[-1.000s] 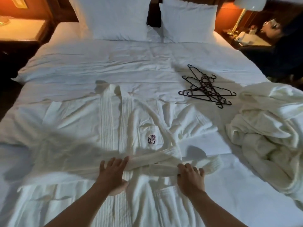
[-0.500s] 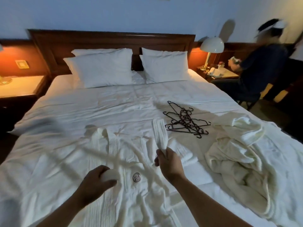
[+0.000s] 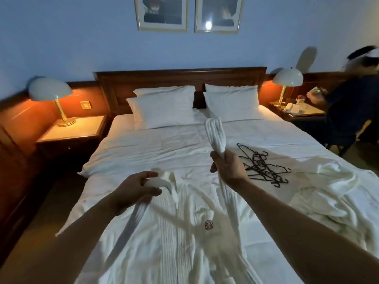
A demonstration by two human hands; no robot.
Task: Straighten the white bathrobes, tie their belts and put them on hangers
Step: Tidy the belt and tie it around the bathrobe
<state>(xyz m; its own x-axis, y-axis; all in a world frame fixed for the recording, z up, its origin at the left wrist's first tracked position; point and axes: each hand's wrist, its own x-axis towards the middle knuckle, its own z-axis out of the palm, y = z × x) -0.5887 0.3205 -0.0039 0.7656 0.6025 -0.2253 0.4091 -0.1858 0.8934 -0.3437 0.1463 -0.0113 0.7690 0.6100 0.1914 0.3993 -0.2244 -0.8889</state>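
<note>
A white bathrobe with a round logo lies front-up on the bed, collar toward the pillows. Its white belt is lifted off the robe. My right hand grips one end, which sticks up above my fist. My left hand grips the other end, and the strands cross over the robe's chest. A second white bathrobe lies crumpled on the right of the bed. A heap of dark hangers lies between the two robes, just right of my right hand.
The bed has two white pillows at a wooden headboard. Nightstands with lit lamps flank it. A person in dark clothes sits at the right nightstand. Two framed pictures hang above.
My hands have picked the belt ends up off the robe's waist and raised them, the right higher. My view has tilted up toward the headboard and wall.
</note>
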